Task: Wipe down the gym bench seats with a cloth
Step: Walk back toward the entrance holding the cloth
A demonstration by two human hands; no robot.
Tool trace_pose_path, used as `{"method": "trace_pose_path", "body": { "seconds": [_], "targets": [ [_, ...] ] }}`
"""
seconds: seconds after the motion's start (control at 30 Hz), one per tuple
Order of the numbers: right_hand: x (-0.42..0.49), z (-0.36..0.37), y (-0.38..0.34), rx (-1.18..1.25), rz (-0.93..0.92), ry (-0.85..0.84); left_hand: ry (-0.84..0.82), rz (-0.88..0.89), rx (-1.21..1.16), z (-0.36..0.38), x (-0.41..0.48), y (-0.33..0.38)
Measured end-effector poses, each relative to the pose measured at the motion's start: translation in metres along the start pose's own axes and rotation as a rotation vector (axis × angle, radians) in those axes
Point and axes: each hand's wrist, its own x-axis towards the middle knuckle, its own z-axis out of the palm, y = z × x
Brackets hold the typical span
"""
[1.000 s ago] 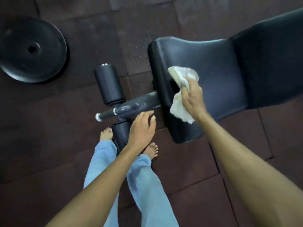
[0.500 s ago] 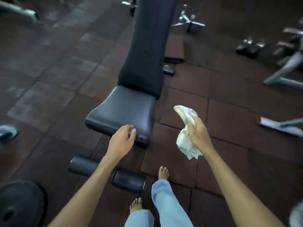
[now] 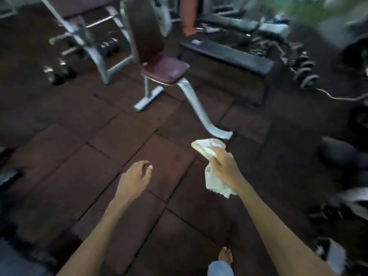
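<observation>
My right hand (image 3: 225, 168) grips a crumpled white cloth (image 3: 213, 176) in mid-air over the brown rubber floor. My left hand (image 3: 135, 178) hovers beside it, fingers loosely curled and holding nothing. Ahead stands an upright bench with a maroon seat (image 3: 165, 71) and a maroon back pad (image 3: 144, 30) on a grey metal frame (image 3: 199, 110). Behind it lies a flat black bench (image 3: 231, 54). Both hands are well short of either bench.
A grey rack (image 3: 87, 42) with dumbbells stands at the back left. Dumbbells (image 3: 304, 72) and a cable lie at the right, with dark equipment along the right edge. A person's leg (image 3: 188, 14) shows at the top. My bare foot (image 3: 226, 254) is at the bottom.
The view has swung away from the black bench I was wiping to a maroon upright bench farther off. My left hand has come off the seat; my right still holds the cloth.
</observation>
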Motion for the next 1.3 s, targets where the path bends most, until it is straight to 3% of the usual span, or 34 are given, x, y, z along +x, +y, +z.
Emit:
{"method": "trace_pose_path", "body": {
  "seconds": [0.23,0.47,0.87,1.03,1.3],
  "targets": [
    [-0.007,-0.157,0.178,0.062,0.320,0.195,-0.219,0.266,0.059,0.150,0.083,0.217],
    [0.007,-0.267,0.288,0.098,0.456,0.369,-0.377,0.420,0.109,0.258,0.137,0.379],
    [0.142,-0.390,0.382,0.114,0.533,0.502,-0.517,0.548,0.108,0.340,0.310,0.540],
    [0.224,-0.449,0.409,0.164,0.593,0.573,-0.575,0.546,0.012,0.360,0.394,0.607],
    [0.345,-0.539,0.473,0.238,0.555,0.634,-0.642,0.535,0.050,0.419,0.514,0.711]
  ]
}}
